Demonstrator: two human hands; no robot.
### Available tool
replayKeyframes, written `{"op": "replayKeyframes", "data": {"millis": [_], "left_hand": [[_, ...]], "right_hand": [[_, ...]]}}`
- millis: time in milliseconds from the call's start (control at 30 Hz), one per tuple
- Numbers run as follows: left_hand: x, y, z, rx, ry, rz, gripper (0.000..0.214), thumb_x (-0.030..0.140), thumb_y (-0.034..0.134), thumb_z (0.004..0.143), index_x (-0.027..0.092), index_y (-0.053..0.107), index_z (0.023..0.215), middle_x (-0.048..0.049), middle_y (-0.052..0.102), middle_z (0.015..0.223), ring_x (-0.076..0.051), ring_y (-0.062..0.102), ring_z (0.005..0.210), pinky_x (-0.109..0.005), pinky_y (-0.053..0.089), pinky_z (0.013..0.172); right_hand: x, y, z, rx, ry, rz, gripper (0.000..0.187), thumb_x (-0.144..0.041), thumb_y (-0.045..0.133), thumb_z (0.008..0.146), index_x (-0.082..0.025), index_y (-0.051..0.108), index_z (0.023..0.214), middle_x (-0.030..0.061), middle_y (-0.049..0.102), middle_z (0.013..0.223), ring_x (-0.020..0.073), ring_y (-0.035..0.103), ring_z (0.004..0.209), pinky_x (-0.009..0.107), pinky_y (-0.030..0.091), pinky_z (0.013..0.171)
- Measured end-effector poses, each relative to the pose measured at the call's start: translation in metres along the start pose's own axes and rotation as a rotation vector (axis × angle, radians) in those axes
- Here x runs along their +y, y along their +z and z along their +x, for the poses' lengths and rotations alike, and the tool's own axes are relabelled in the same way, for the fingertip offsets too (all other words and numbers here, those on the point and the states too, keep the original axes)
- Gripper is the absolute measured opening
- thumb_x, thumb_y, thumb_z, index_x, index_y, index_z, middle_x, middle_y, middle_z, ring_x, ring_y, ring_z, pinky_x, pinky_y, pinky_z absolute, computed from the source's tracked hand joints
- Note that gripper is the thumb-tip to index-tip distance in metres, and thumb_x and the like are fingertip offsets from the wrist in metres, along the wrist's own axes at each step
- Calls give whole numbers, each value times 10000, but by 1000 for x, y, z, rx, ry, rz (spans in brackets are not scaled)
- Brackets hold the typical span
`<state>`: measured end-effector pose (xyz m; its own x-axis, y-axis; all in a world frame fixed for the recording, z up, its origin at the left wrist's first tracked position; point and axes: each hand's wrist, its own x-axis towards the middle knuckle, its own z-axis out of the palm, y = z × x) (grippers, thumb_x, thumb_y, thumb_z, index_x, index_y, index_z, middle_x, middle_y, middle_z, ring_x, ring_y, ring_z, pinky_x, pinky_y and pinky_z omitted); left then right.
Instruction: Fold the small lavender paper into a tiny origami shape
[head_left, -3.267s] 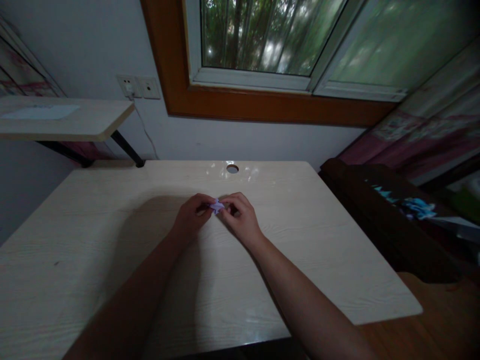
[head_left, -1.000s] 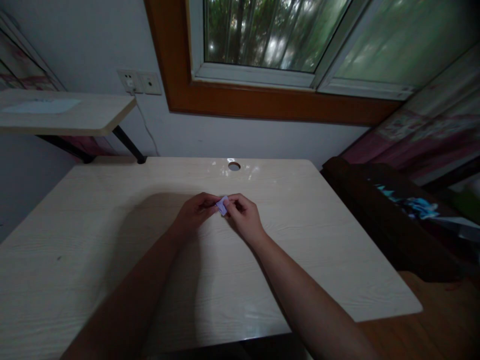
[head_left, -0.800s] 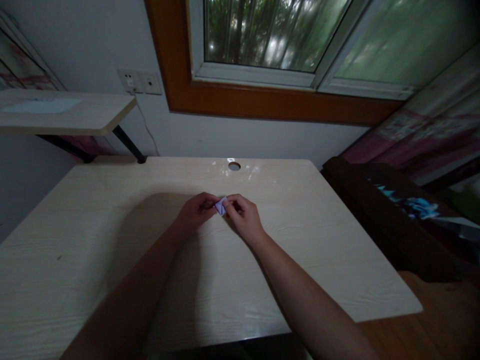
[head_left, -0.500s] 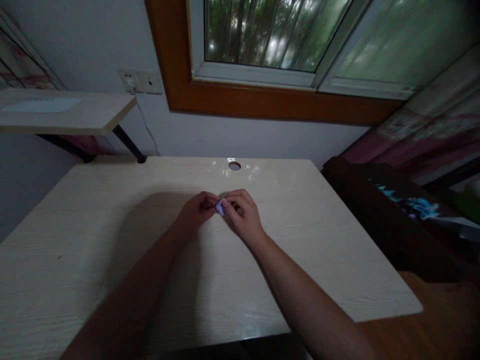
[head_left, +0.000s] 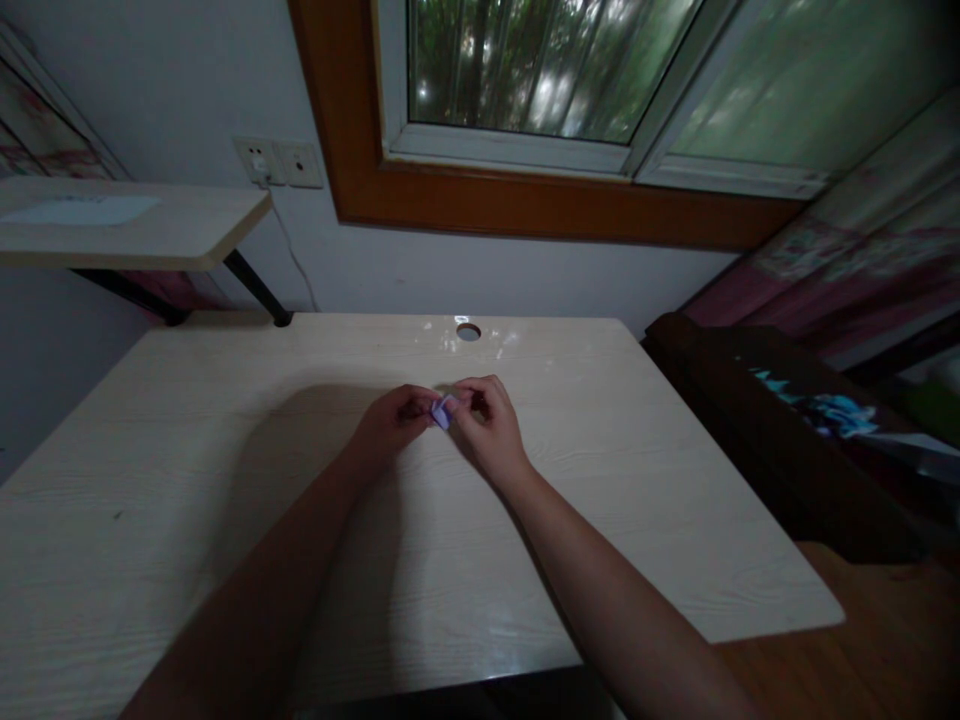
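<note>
paper (head_left: 441, 413) between left hand (head_left: 380, 430) and right hand (head_left: 491, 430) | shelf (head_left: 214, 215) left rear | window (head_left: 525, 75) behind desk (head_left: 600, 450)

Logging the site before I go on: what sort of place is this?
Probably a room in a home: a desk by a window, with a curtain to the right.

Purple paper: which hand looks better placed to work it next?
Probably the right hand: its thumb and index finger look spread apart at the purple paper, while the left hand pinches the paper's left side.
</note>
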<state>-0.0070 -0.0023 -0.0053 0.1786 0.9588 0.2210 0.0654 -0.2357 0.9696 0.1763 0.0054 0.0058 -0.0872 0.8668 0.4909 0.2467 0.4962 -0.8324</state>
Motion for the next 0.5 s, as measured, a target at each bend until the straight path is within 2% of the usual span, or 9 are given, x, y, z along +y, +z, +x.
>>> {"op": "replayKeyframes", "data": {"millis": [133, 233, 300, 367, 500], "left_hand": [[-4, -3, 2, 17, 11, -88, 294, 272, 713, 777, 189, 639, 1049, -34, 685, 884, -159, 672, 829, -306, 561, 811], [-7, -4, 3, 45, 35, -49, 277, 260, 705, 786, 190, 638, 1046, -29, 690, 897, -155, 673, 849, -291, 553, 816], [-9, -4, 3, 69, 48, -1, 261, 242, 697, 790, 192, 639, 1040, -28, 688, 915, -153, 671, 869, -284, 547, 822], [-10, -3, 3, 85, 52, 32, 255, 216, 687, 792, 195, 636, 1040, -25, 684, 914, -152, 672, 868, -284, 548, 821], [-6, -1, 2, 48, 43, 147, 253, 176, 677, 790, 202, 623, 1036, -24, 686, 922, -147, 676, 820, -287, 559, 784]], "right_hand": [[8, 5, -1, -17, 136, 191, 235, -289, 685, 832, -222, 591, 1038, 33, 596, 958, 157, 603, 839, 303, 515, 769], [12, 8, -1, -80, 226, 350, 241, -292, 684, 821, -224, 559, 1016, -1, 610, 858, 143, 595, 773, 279, 500, 730], [14, 9, -2, -103, 257, 418, 227, -287, 691, 810, -229, 549, 977, -40, 568, 753, 124, 559, 685, 256, 478, 677], [16, 10, -3, -99, 276, 455, 216, -280, 692, 803, -234, 537, 946, -66, 519, 684, 112, 524, 622, 245, 460, 645], [17, 8, -2, -57, 268, 385, 217, -262, 695, 780, -231, 540, 928, -54, 558, 696, 123, 547, 633, 250, 453, 636]]}}
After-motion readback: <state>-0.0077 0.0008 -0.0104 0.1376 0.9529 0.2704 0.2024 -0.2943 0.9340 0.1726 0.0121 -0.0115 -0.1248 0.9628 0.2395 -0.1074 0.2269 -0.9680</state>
